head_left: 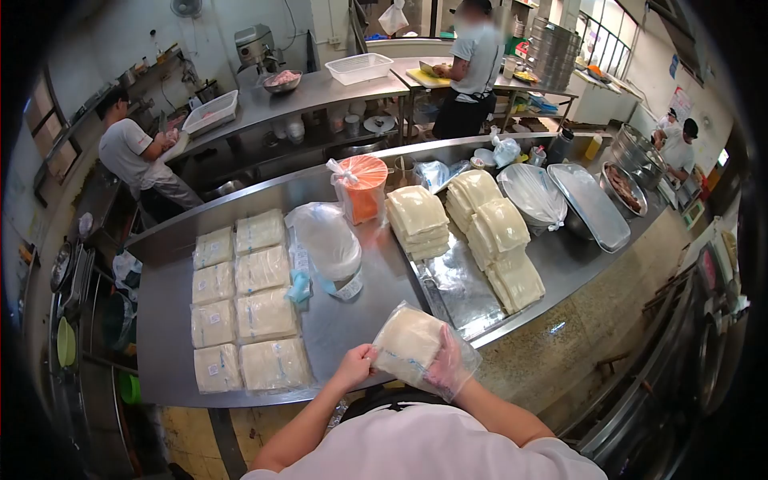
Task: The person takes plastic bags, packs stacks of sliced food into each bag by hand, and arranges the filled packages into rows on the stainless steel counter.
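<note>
In front of my body is a clear plastic bag [392, 364] with blue print, a stack of pale square dough sheets [412, 336] inside it. My left hand [356, 366] is closed on the bag's left edge. My right hand [450, 360] reaches inside the bag's mouth and grips the stack from its right side. Left of me, several filled bags of dough sheets [272, 316] lie in two columns on the steel table [340, 336]. Loose dough sheets [512, 276] stand in piles on a metal tray [456, 288] to the right.
Beyond my hands lie a pile of clear bags [324, 240] and an orange container [364, 192] wrapped in plastic. Covered bowls [532, 196] and a lidded tray [588, 208] stand at the right. Co-workers [472, 72] work at other counters.
</note>
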The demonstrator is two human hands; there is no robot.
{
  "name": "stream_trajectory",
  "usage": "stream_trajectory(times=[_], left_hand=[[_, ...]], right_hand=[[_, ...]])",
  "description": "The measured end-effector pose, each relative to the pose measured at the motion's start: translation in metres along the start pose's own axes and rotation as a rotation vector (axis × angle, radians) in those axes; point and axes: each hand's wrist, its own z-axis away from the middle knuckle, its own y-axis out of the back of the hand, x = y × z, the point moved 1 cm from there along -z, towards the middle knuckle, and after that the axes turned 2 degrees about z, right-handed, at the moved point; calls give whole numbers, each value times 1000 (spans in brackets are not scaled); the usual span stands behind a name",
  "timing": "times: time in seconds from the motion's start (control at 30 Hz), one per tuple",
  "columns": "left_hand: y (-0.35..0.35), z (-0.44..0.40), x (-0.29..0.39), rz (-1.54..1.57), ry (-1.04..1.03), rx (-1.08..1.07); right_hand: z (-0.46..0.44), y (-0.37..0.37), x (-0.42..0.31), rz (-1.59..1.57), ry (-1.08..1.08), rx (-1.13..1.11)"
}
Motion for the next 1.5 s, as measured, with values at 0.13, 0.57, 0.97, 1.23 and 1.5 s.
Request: stream_trajectory(times=[0.13, 0.57, 0.97, 1.23, 1.5], left_hand=[[-2, 4, -22, 377, 24, 19], [24, 20, -47, 473, 66, 363], [-29, 67, -3, -676, -260, 498], [-27, 24, -4, -894, -241, 456], [-12, 74, 29, -822, -262, 354]], right_hand=[[-5, 8, 0, -104, -32, -62], [-77, -30, 8, 1725, 998, -389], [-50, 72, 54, 2155, 672, -560], [-37, -6, 13, 2241, 1135, -147], [-27, 25, -23, 2199, 841, -381]])
